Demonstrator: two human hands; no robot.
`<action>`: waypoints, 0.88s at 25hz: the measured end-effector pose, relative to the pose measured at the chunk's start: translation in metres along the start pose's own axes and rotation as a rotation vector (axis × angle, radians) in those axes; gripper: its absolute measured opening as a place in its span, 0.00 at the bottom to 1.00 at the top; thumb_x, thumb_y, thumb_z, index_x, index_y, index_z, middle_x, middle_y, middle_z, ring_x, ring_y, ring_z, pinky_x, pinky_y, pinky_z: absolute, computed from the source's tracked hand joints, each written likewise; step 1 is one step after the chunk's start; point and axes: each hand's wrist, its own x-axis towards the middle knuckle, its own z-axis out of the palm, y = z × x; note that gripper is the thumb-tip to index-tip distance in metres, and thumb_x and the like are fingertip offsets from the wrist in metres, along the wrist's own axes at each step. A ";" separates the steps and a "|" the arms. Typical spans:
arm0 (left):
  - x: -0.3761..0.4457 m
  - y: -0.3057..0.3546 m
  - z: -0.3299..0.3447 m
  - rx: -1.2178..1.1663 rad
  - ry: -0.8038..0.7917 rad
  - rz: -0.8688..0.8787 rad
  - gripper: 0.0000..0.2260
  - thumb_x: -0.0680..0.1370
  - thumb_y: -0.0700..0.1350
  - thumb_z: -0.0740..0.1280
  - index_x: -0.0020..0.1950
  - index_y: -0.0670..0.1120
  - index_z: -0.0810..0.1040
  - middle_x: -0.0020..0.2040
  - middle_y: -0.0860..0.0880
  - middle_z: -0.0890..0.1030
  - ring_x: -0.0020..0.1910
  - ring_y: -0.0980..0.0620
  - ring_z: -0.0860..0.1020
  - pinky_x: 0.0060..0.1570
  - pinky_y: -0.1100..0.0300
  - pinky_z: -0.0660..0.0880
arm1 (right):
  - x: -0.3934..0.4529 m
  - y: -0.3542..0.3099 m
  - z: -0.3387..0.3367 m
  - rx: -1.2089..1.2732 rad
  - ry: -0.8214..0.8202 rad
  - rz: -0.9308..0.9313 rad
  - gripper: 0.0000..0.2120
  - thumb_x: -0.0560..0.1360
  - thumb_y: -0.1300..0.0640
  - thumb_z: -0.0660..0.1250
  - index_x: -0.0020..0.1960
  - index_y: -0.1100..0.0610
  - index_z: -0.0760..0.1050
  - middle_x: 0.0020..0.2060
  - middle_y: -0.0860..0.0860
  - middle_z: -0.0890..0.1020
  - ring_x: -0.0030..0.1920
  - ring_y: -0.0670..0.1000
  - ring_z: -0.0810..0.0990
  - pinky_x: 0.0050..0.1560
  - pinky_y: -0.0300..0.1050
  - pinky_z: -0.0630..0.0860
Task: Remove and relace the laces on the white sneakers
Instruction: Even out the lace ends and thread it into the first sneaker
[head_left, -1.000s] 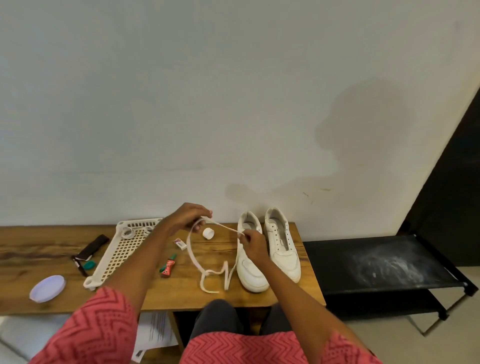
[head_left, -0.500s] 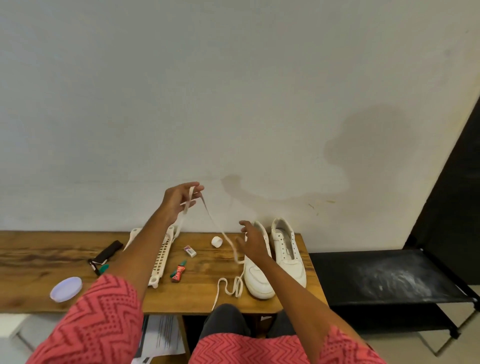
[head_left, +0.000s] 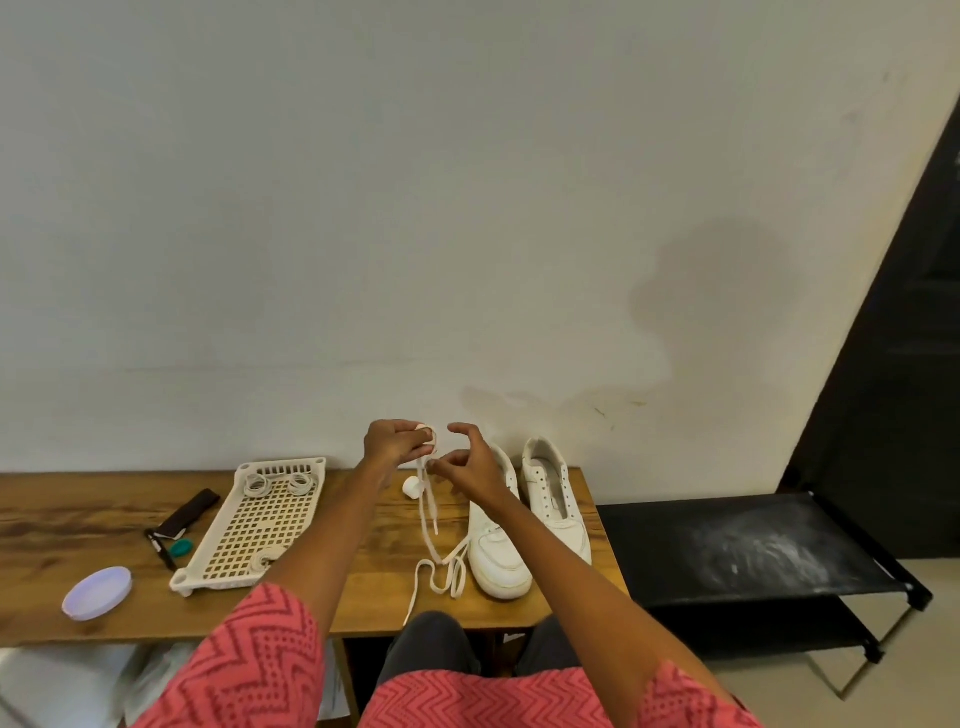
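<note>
Both hands have drawn together since 0.5 s ago: left hand (head_left: 397, 443), then raised well off to the left with the lace stretched across, now sits just left of right hand (head_left: 467, 465), above the back edge of the wooden table (head_left: 78, 519). Lace (head_left: 427, 512) is now gathered in a small loop at the left fingertips instead of spanning the gap.

Left hand: fingers curled, pinching the looped top of the lace.
Right hand: thumb and fingers bent toward each other close by the strand; contact with the lace cannot be told.

Lace hangs from the left hand down to the tabletop, where its slack lies in loose bends just left of the near sneaker's toe.

2 white sneakers (head_left: 498, 535) stand side by side at the table's right end, toes toward the person, eyelets empty.

Other items: white perforated tray (head_left: 260, 525) with coiled laces in it, small white cap (head_left: 410, 487) beside the hanging lace, lilac lid (head_left: 97, 592), black marker (head_left: 160, 548), teal object (head_left: 182, 546), black rack (head_left: 753, 551) to the right.
</note>
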 end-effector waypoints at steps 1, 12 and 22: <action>0.000 -0.003 0.003 0.093 0.028 0.028 0.12 0.73 0.35 0.71 0.55 0.34 0.78 0.53 0.38 0.81 0.44 0.43 0.82 0.47 0.57 0.79 | 0.000 0.000 -0.003 0.045 -0.015 0.019 0.23 0.73 0.64 0.69 0.65 0.58 0.65 0.39 0.58 0.82 0.34 0.46 0.80 0.29 0.31 0.72; -0.005 -0.033 0.033 0.740 -0.019 0.185 0.14 0.77 0.44 0.66 0.31 0.42 0.75 0.33 0.43 0.81 0.26 0.53 0.78 0.39 0.60 0.77 | 0.000 0.029 -0.038 -0.018 -0.208 0.288 0.18 0.74 0.63 0.68 0.63 0.59 0.71 0.40 0.52 0.78 0.39 0.47 0.78 0.34 0.36 0.74; 0.012 -0.079 0.021 1.084 -0.235 -0.084 0.12 0.74 0.48 0.71 0.52 0.41 0.80 0.44 0.47 0.82 0.46 0.50 0.82 0.45 0.62 0.76 | -0.001 0.074 -0.082 0.013 0.067 0.296 0.04 0.75 0.58 0.69 0.44 0.59 0.79 0.35 0.52 0.81 0.36 0.48 0.79 0.34 0.35 0.73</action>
